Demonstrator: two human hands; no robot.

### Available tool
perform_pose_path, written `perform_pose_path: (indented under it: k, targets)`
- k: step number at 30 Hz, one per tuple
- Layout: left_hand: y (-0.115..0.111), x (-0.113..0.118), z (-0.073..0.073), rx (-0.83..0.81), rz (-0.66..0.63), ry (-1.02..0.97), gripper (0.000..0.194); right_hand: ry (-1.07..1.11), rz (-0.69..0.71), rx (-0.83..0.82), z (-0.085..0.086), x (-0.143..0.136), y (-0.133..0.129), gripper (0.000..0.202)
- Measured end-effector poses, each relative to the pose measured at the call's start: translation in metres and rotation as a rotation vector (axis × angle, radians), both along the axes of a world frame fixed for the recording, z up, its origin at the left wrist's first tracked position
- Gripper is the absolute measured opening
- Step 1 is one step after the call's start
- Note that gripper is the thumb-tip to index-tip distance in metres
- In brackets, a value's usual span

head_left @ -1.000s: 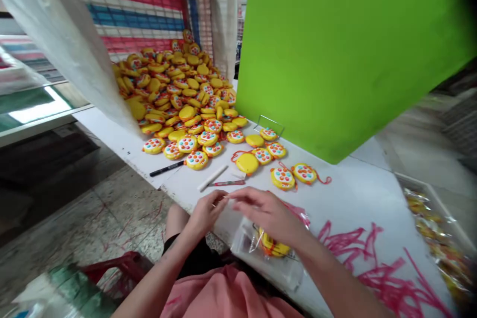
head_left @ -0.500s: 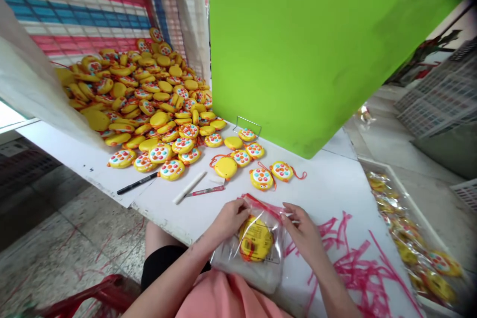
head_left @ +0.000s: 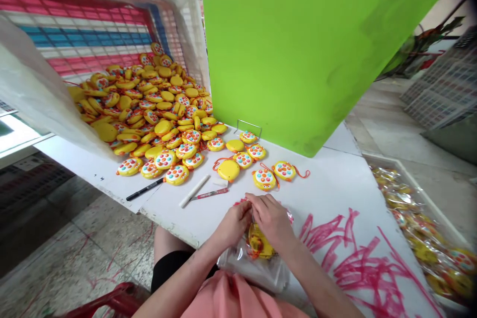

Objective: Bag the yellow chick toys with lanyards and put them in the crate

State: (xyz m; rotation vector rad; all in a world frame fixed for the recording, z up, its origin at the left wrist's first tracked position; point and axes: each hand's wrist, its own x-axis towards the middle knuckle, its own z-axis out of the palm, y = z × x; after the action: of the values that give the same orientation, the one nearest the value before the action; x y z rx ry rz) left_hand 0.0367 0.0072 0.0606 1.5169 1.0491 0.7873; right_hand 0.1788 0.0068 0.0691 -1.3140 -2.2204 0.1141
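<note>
Right hand moved to left hand; both pinching bag, yellow toy inside.

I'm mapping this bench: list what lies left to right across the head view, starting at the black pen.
Slim black pen, slim white rod, bare left hand, bare right hand, tangled flat pink strips, pale rectangular tray of bagged yellow toys.

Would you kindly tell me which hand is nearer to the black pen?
Left. The left hand is to the right of the black pen; the right hand is farther right, beyond the left hand.
</note>
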Motion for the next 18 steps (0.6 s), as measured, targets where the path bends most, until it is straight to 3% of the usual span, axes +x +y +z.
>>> perform_pose_path:
  k: [3,5,9,12,15,18]
  targets:
    - [0.001,0.001,0.005,0.08,-0.046,0.071,0.029,0.142,-0.069,-0.025,-0.008,0.004,0.01,0.029]
    - [0.002,0.001,0.0,0.037,-0.04,0.051,0.027,0.256,-0.155,-0.1,-0.017,0.021,0.021,0.024]
    - [0.007,-0.001,-0.026,-0.339,0.028,-0.226,0.027,0.21,-0.488,-0.312,-0.039,0.097,0.044,0.018]
    - [0.011,-0.006,-0.042,-0.53,0.109,-0.411,0.039,0.154,-0.658,-0.334,-0.051,0.167,0.049,0.017]
    - [0.012,-0.009,-0.042,-0.557,0.128,-0.477,0.047,0.094,-0.699,-0.376,-0.056,0.214,0.041,0.02]
    - [0.011,-0.009,-0.034,-0.559,0.098,-0.48,0.045,-0.099,-0.706,-0.269,-0.05,0.228,0.031,0.034]
